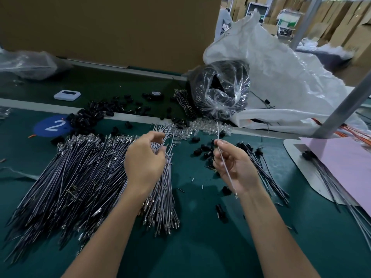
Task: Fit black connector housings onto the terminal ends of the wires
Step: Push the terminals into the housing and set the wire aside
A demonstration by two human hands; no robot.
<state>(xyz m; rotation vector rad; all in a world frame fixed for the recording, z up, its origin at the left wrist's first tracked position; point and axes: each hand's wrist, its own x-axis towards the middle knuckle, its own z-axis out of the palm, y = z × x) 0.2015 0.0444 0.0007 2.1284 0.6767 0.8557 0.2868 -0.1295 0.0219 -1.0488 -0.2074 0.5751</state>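
My left hand (143,158) grips a bundle of grey wires (165,189) held upright over the green table, terminal ends fanning out above and below the fist. My right hand (232,163) pinches a single grey wire (218,130) between thumb and fingers; the wire runs down across the palm to a metal terminal near the wrist. A big heap of bare wires (66,177) lies to the left. Loose black connector housings (202,150) sit between and beyond my hands, with more (92,115) at the back left. Wires fitted with housings (265,169) lie to the right.
A clear bag of black parts (218,91) and a large white plastic sack (281,77) stand at the back right. Small clear parts (202,125) are strewn behind my hands. A pink sheet (345,163) and a grey post (345,105) are at the right. A white device (67,94) lies far left.
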